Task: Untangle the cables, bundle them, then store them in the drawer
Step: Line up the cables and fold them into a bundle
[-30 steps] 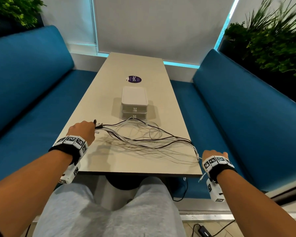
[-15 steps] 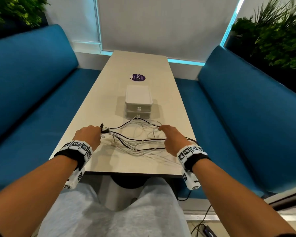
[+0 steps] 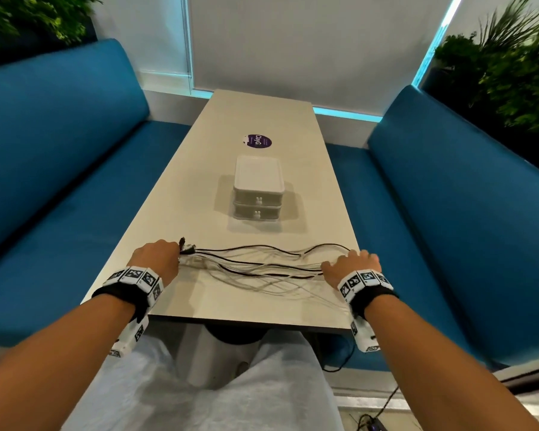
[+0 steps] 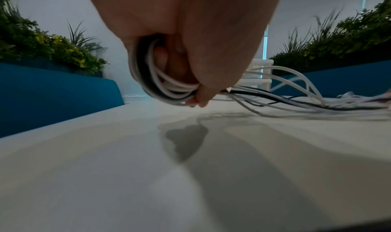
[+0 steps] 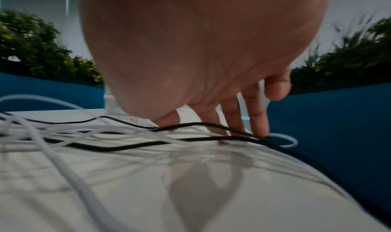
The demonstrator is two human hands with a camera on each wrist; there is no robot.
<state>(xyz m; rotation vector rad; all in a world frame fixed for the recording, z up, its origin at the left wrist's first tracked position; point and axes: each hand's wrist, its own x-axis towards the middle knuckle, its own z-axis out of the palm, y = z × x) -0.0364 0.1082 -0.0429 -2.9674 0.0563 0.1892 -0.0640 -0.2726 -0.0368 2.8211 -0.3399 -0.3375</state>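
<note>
Several thin white and black cables (image 3: 262, 265) lie stretched across the near part of the beige table (image 3: 262, 113). My left hand (image 3: 159, 256) grips one end of them as a small coil (image 4: 160, 85), fingers curled round it, plug ends sticking out. My right hand (image 3: 352, 262) is at the table's right edge; its straight fingers (image 5: 256, 118) point down and touch the cables (image 5: 127, 145), one white loop reaching past the edge. The white two-drawer unit (image 3: 258, 188) stands mid-table beyond the cables, both drawers closed.
Blue benches (image 3: 59, 181) flank the table on both sides. A round purple sticker (image 3: 257, 141) lies behind the drawer unit. Plants (image 3: 504, 73) stand behind the benches. A dark cable (image 3: 383, 409) runs on the floor at lower right.
My right hand has slid from mid-table out to the right edge along the cables, which now lie straighter and longer. The left hand has kept its hold in place.
</note>
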